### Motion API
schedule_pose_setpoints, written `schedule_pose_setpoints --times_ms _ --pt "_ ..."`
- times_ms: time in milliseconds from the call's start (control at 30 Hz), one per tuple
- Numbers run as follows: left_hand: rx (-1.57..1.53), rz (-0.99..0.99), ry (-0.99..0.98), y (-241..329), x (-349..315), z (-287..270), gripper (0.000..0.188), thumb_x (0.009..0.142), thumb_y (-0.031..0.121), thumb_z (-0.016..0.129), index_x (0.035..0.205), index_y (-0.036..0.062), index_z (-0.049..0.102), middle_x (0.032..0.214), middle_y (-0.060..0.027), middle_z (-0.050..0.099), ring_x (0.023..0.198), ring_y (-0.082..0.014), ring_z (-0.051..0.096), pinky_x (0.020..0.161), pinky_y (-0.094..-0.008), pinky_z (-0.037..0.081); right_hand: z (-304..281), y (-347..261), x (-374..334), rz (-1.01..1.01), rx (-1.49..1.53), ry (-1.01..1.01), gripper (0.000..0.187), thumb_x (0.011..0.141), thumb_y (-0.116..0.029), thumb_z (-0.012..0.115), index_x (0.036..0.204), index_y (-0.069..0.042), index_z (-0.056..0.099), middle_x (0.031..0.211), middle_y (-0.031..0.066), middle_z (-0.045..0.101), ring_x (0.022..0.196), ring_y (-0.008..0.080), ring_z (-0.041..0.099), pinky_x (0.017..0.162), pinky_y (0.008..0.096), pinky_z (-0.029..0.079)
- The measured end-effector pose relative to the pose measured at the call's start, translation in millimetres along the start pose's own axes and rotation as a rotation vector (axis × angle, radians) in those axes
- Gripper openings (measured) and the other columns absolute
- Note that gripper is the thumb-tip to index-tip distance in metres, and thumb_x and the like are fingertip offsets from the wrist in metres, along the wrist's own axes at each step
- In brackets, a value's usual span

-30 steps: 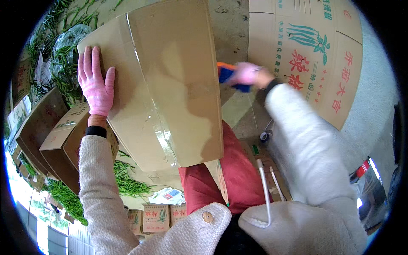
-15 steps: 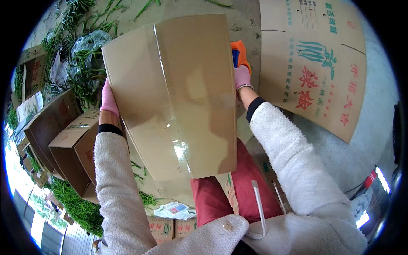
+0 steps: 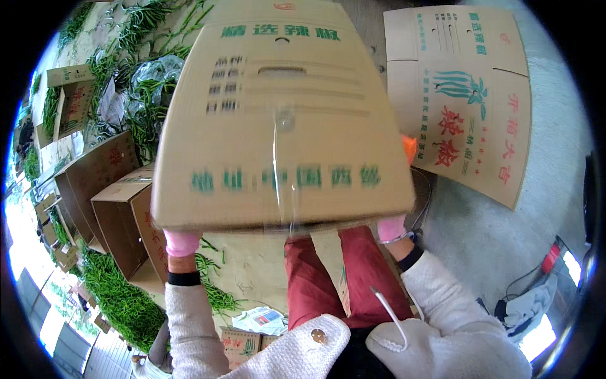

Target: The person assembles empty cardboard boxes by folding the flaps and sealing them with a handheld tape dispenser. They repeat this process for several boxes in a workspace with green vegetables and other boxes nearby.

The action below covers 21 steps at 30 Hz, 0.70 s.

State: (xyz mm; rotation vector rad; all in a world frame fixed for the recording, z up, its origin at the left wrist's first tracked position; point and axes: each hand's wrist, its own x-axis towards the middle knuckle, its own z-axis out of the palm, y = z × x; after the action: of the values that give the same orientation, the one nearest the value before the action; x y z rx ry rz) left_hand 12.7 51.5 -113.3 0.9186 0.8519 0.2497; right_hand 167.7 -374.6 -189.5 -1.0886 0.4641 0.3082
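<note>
A large brown cardboard box fills the middle of the view, lifted above the floor in both my pink-gloved hands. Its printed side with a hand slot faces me, and clear tape runs down its middle. My left hand grips it at the lower left corner, fingers hidden behind the box. At the lower right corner is my right hand, its fingers also covered by the box. Part of an orange tool, perhaps a tape dispenser, sticks out past the right side; the box hides the rest.
A flattened printed carton lies on the floor at right. Open cardboard boxes stand at left near a heap of green chili peppers. More peppers lie scattered at the upper left. A white plastic bag rests near my legs.
The box has turned in my hands: its taped face has given way to the printed side. Both hands have come lower and nearer to me, and less of the orange tool shows.
</note>
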Motion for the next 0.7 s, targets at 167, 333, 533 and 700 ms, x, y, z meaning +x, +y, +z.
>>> schedule_pose_setpoints --times_ms 167,333,533,700 --pt "0.184 -0.388 0.116 -42 11 -14 0.058 0.105 0.049 0.042 0.15 0.0127 0.043 0.144 -0.006 0.052 0.13 -0.0221 0.05 0.11 -0.0413 0.041 -6 16 -14 0.06 -1.165 0.044 0.037 0.091 -0.035 0.072 0.094 0.002 0.065 0.083 0.0179 0.071 0.081 0.0298 0.071 0.072 0.0418 0.051" --pt "1.37 0.07 0.218 -94 19 -19 0.066 0.08 0.007 0.074 0.139 0.0153 0.045 0.125 -0.01 0.062 0.111 -0.0256 0.063 0.097 -0.0385 0.05 15 9 -11 -0.161 -1.266 -0.121 0.037 0.088 -0.035 0.075 0.085 0.0 0.063 0.08 0.0216 0.067 0.079 0.0399 0.066 0.07 0.0462 0.05" --pt "1.597 0.303 0.138 -83 14 13 0.064 0.082 0.005 0.073 0.14 0.0169 0.048 0.139 -0.0124 0.056 0.127 -0.0306 0.054 0.105 -0.041 0.046 112 -75 1 -0.814 -1.446 -0.598 0.034 0.074 -0.022 0.082 0.093 -0.002 0.063 0.087 0.0198 0.066 0.083 0.0384 0.066 0.08 0.0457 0.053" --pt "0.694 0.457 -0.221 1 -8 149 0.06 0.087 -0.001 0.064 0.145 0.0027 0.047 0.148 -0.0104 0.052 0.143 -0.0251 0.04 0.119 -0.0393 0.029 143 -101 26 -1.051 -1.466 -0.835 0.044 0.066 -0.019 0.084 0.099 -0.002 0.061 0.087 0.0168 0.067 0.088 0.0367 0.067 0.09 0.0458 0.052"
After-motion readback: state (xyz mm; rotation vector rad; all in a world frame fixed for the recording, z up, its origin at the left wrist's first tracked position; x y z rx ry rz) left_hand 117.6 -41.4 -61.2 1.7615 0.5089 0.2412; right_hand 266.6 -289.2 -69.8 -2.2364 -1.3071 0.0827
